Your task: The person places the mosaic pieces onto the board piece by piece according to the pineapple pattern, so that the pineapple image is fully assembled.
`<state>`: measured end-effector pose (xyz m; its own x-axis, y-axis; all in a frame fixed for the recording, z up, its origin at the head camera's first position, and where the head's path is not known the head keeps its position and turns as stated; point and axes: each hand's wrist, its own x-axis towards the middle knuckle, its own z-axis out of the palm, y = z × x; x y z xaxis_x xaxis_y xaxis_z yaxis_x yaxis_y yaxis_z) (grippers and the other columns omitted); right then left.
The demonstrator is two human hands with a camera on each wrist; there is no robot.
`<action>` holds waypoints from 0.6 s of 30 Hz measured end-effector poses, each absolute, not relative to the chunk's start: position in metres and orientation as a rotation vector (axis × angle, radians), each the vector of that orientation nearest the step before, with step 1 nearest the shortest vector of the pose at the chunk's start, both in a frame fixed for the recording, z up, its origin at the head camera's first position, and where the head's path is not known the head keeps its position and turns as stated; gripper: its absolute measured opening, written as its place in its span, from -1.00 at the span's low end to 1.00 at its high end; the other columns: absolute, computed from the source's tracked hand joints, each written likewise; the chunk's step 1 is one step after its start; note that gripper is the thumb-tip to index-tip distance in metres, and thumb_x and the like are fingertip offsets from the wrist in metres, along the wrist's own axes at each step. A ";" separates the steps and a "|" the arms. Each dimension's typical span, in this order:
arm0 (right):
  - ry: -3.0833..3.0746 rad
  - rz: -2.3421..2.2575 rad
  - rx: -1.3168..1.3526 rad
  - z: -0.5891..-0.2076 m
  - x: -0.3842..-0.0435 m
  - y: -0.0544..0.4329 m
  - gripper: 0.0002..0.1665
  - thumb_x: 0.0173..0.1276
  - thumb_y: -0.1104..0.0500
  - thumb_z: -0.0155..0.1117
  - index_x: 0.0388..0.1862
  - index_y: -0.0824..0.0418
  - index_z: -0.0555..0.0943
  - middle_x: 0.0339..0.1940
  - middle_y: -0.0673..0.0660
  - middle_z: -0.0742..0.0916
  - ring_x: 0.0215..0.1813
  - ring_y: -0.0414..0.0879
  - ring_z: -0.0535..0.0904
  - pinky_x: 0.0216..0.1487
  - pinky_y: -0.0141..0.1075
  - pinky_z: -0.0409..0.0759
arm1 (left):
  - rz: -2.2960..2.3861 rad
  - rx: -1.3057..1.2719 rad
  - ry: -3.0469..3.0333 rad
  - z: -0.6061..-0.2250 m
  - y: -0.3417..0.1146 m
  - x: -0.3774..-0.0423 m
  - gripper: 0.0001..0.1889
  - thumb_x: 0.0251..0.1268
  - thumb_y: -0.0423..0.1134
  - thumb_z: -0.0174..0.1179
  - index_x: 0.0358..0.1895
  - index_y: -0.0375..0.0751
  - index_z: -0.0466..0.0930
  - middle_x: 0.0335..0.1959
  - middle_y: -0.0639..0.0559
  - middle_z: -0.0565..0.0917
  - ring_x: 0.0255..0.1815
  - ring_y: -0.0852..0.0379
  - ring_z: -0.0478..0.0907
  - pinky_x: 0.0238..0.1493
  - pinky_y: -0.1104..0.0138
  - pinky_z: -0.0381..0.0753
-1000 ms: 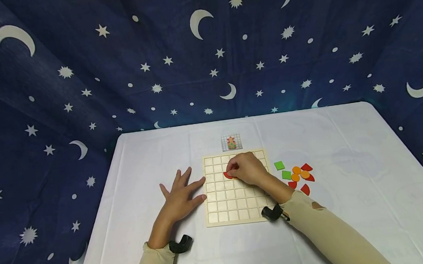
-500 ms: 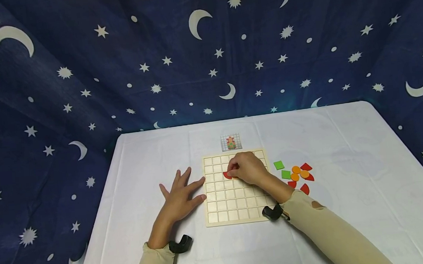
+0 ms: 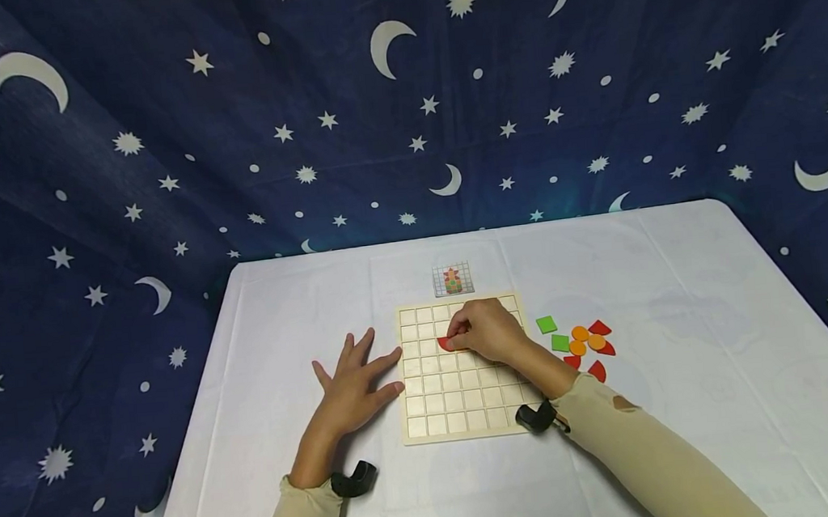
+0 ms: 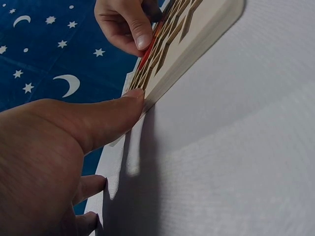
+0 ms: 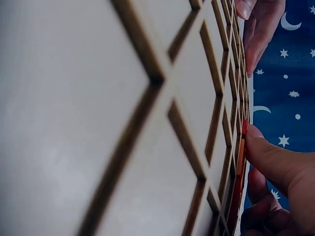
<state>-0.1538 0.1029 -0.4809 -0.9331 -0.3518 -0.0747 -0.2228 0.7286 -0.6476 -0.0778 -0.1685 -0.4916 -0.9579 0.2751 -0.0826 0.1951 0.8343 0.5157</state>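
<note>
My left hand lies with its fingers spread on the white cloth. Its index finger and thumb touch the left edge of the wooden grid board. The left wrist view shows that thumb resting on the board's rim. Over the upper middle of the board, my right hand has curled fingers, with thumb and fingertips pinching at a red quarter-circle tile. In the right wrist view, the thumb sits right at the red tile, beside an orange tile in the grid. My right hand hides other squares there.
Right of the board lie loose tiles: green squares, orange circles and several red quarter-circles. A small pattern card lies behind the board. A dark blue curtain hangs behind the table.
My right hand has shifted very slightly right over the red tile, showing a little more of it. My left hand has stayed at the board's edge.
</note>
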 end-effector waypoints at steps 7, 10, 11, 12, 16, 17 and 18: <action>2.741 -1.025 -0.489 -0.482 -0.153 0.105 -0.89 0.14 0.00 0.63 -0.47 -0.12 0.81 -0.44 -0.16 0.75 -0.30 -0.23 0.56 -0.27 -0.27 0.51 | 0.784 0.362 2.864 -0.492 -0.168 -0.078 -0.41 0.33 0.20 0.29 0.41 0.25 0.53 0.67 -0.12 0.11 0.70 -0.33 -0.23 0.26 -0.63 -0.55; 2.754 -1.039 -0.513 -0.483 -0.152 0.109 -0.90 0.14 0.03 0.63 -0.44 -0.09 0.81 -0.41 -0.14 0.74 -0.31 -0.24 0.56 -0.23 -0.27 0.51 | 0.786 0.362 2.867 -0.493 -0.168 -0.078 -0.41 0.32 0.21 0.30 0.40 0.25 0.53 0.67 -0.13 0.11 0.70 -0.33 -0.22 0.26 -0.62 -0.55; 2.759 -1.045 -0.520 -0.482 -0.151 0.111 -0.91 0.14 0.04 0.63 -0.43 -0.08 0.81 -0.41 -0.13 0.74 -0.31 -0.24 0.55 -0.23 -0.28 0.51 | 0.786 0.362 2.868 -0.493 -0.168 -0.078 -0.41 0.32 0.21 0.30 0.40 0.25 0.53 0.67 -0.12 0.11 0.70 -0.33 -0.22 0.26 -0.62 -0.55; 2.764 -1.055 -0.530 -0.482 -0.150 0.113 -0.91 0.15 0.05 0.62 -0.42 -0.07 0.81 -0.40 -0.13 0.74 -0.32 -0.24 0.55 -0.23 -0.28 0.50 | 0.784 0.362 2.868 -0.493 -0.168 -0.078 -0.41 0.32 0.21 0.30 0.41 0.25 0.53 0.67 -0.12 0.11 0.70 -0.33 -0.22 0.26 -0.62 -0.56; 2.757 -1.132 -0.565 -0.476 -0.147 0.127 -0.94 0.21 0.09 0.58 -0.34 -0.01 0.83 -0.36 -0.08 0.76 -0.36 -0.22 0.54 -0.28 -0.30 0.49 | 0.784 0.363 2.868 -0.494 -0.168 -0.078 -0.41 0.32 0.20 0.30 0.41 0.26 0.53 0.68 -0.11 0.11 0.71 -0.32 -0.23 0.27 -0.62 -0.56; 2.752 -1.145 -0.574 -0.475 -0.147 0.131 -0.95 0.24 0.09 0.56 -0.32 0.00 0.83 -0.35 -0.09 0.77 -0.37 -0.23 0.54 -0.29 -0.31 0.49 | 0.784 0.364 2.867 -0.494 -0.168 -0.078 -0.41 0.32 0.20 0.30 0.41 0.26 0.52 0.68 -0.11 0.10 0.71 -0.32 -0.23 0.27 -0.61 -0.56; 2.744 -1.156 -0.586 -0.473 -0.146 0.135 -0.95 0.27 0.09 0.53 -0.30 0.01 0.83 -0.34 -0.08 0.77 -0.37 -0.23 0.54 -0.29 -0.32 0.50 | 0.784 0.364 2.868 -0.494 -0.168 -0.078 -0.41 0.32 0.20 0.30 0.41 0.26 0.53 0.68 -0.11 0.11 0.71 -0.32 -0.23 0.27 -0.62 -0.56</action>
